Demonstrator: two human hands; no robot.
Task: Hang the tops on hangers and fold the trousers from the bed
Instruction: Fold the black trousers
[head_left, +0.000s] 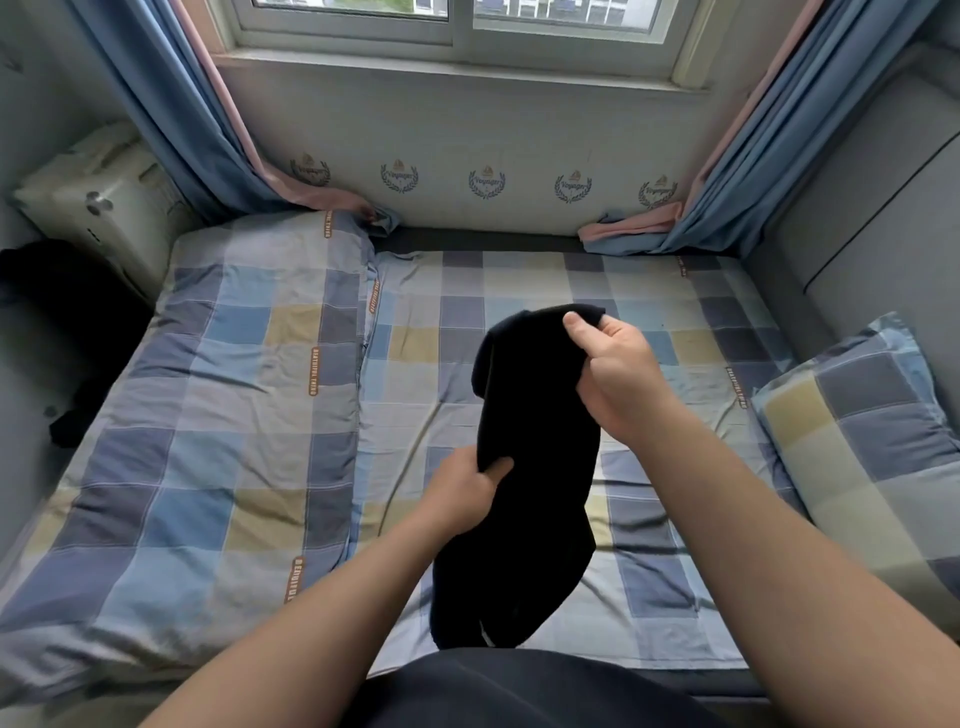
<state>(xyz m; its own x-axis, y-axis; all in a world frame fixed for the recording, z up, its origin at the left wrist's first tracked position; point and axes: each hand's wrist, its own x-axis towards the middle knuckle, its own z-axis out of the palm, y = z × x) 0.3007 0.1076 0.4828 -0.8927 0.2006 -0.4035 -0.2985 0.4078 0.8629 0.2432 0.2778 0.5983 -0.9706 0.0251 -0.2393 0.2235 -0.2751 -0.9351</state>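
Hanging limp above the middle of the checked blue-and-yellow bed (405, 322): a soft black cloth garment (535, 467), its lower end drooping toward the near edge. Right hand (613, 369) pinches the far top edge, thumb on top. Left hand (462, 496) grips a bunched fold on the left side. Likely light and floppy, not slippery; best held at a waistband or the shoulders. Top or trousers: cannot tell, seams lost in the black. Dark heap (57, 332) far left, unclear.

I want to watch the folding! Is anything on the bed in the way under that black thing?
Nothing visible is. The left hand and right hand hold the black garment over bare sheet; the quilt lies left of it, the pillow right.
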